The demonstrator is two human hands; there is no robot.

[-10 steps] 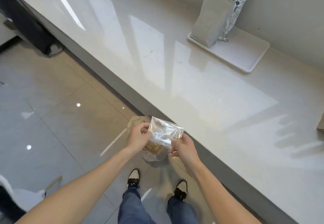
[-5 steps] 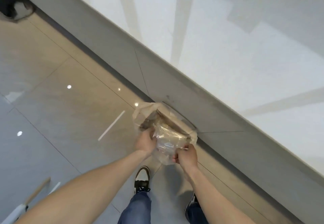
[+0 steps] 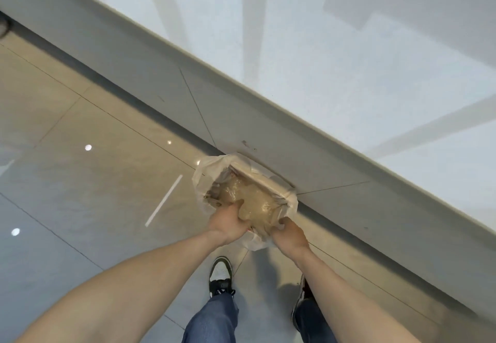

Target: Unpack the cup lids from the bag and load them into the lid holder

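Counter top (image 3: 349, 47), above the hands: pale white, glossy, crossed by grey shadow bands. Counter front (image 3: 241, 133): flat grey with thin dark seam lines. Floor tiles (image 3: 80, 181), left of the hands: beige to grey, glossy, white light spots and one white streak. Bin liner (image 3: 204, 173), just above the hands: translucent white. Crumpled bag (image 3: 255, 203) between the hands: clear, looks tan. Jeans (image 3: 212, 316) below: blue. Shoes (image 3: 220, 275): black and white.

Likely a café or shop service area: long glossy white counter (image 3: 349, 55) with grey front, polished floor tiles (image 3: 80, 181), lined bin (image 3: 204, 179) at its base.
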